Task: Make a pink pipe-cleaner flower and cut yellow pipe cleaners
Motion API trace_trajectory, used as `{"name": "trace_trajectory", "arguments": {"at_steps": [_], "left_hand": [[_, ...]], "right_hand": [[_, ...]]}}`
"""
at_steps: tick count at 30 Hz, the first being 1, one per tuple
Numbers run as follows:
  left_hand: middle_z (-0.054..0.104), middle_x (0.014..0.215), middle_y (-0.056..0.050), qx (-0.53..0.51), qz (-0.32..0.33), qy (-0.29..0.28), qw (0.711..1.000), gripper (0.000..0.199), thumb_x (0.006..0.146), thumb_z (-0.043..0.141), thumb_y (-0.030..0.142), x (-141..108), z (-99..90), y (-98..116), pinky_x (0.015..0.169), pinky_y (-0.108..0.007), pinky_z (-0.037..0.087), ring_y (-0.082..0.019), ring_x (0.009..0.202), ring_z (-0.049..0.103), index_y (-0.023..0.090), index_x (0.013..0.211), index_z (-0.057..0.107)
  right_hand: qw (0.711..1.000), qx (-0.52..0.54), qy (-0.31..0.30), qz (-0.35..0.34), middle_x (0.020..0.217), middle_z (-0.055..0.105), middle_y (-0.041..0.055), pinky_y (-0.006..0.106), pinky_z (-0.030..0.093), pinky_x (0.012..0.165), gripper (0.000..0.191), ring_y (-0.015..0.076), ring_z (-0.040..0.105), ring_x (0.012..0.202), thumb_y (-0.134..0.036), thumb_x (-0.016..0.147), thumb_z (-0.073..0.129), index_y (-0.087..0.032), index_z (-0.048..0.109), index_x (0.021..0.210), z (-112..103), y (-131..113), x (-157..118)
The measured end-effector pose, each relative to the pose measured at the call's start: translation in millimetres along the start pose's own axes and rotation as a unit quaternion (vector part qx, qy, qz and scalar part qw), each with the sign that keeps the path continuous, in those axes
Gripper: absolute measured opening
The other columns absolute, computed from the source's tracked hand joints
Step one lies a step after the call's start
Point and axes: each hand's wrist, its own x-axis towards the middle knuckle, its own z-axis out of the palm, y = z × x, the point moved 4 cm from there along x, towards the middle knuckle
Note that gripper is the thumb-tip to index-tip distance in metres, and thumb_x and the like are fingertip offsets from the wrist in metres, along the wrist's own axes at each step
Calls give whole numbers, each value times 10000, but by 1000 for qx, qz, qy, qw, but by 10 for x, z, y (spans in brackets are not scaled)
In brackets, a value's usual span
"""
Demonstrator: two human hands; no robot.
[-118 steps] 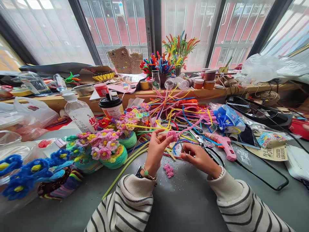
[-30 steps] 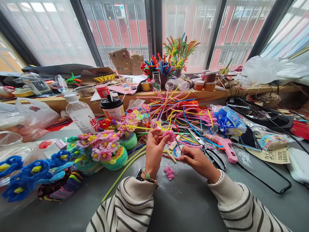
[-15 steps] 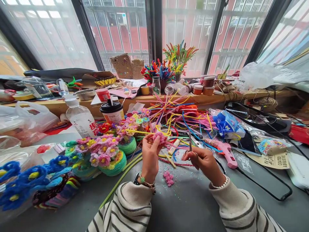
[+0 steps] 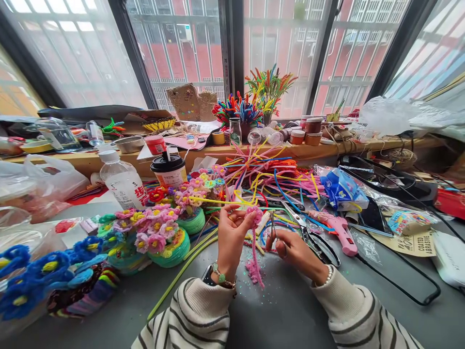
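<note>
My left hand (image 4: 232,237) pinches a pink pipe-cleaner flower (image 4: 256,213) between thumb and fingers. A pink fuzzy stem (image 4: 255,254) hangs from it toward the table. Just to the right, my right hand (image 4: 300,254) is closed around small scissors (image 4: 273,224), their thin blades pointing up and apart from the flower. Its fingers partly cover the handles. Below, a second pink fuzzy piece (image 4: 250,269) lies on the grey tabletop (image 4: 276,315) among scattered glitter, partly behind the hanging stem.
Large scissors (image 4: 296,213) and a pink glue gun (image 4: 339,232) with a black cord lie to the right. Pipe cleaners (image 4: 269,169) heap up behind my hands. Finished flower pots (image 4: 169,249), a drink cup (image 4: 169,169) and a plastic bottle (image 4: 121,182) stand left.
My left hand has turned the flower, and its stem now hangs downward instead of stretching right. My right hand has moved left and lower with the scissors, uncovering the large scissors behind.
</note>
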Motion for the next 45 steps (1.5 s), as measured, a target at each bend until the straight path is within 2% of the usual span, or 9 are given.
{"name": "trace_trajectory", "arguments": {"at_steps": [3,7,14,22,27,33,38,45], "left_hand": [[572,664,28,21,2,-27,999,407,598,648,218,2,1,-44,575,-230,471,-111,615,584,183,898,375],[576,686,25,31,7,-43,999,399,618,633,236,-15,11,-55,569,-238,477,-114,630,583,194,905,360],[542,636,45,40,0,-34,999,411,608,639,255,-20,16,-42,535,-215,461,-105,583,574,193,898,356],[553,651,38,39,4,-32,999,406,616,633,258,-5,-10,-70,553,-220,456,-106,594,577,195,905,355],[598,737,-4,24,3,-18,1000,381,618,638,228,1,-16,-52,636,-235,453,-123,704,594,187,875,360],[610,755,2,1,-2,-21,1000,366,634,626,232,-10,-8,-30,672,-242,436,-120,726,594,201,894,370],[608,780,-9,3,7,-43,999,356,658,604,231,-20,5,-35,667,-237,430,-120,733,587,197,920,365],[590,739,6,17,-2,-47,999,363,652,609,234,-16,6,-55,618,-215,419,-112,694,578,195,924,370]], "right_hand": [[999,-31,-16,-2,663,564,36,255,375,572,615,145,493,609,-693,670,248,-155,548,659,67,4,14],[999,-32,-18,2,659,569,37,258,377,575,621,151,503,611,-700,664,248,-154,544,661,93,-12,14],[999,-41,-10,-15,628,553,28,245,355,530,626,137,479,581,-700,670,221,-156,526,622,95,-36,7],[997,-60,37,0,456,497,1,220,316,453,557,99,437,455,-621,721,305,-161,485,465,86,-36,2],[998,-32,60,4,432,485,-13,212,325,463,468,88,436,434,-526,741,407,-170,449,440,63,-2,-2],[996,-79,43,-18,476,391,-28,221,254,439,500,89,343,462,-618,708,343,-173,390,483,-5,-29,-2],[993,-111,1,-27,524,400,-23,221,264,465,517,94,362,497,-646,695,320,-166,409,523,1,-66,-6],[994,-109,-8,-14,498,397,-28,213,252,449,507,87,352,480,-636,694,339,-165,389,514,15,-40,-7]]}}
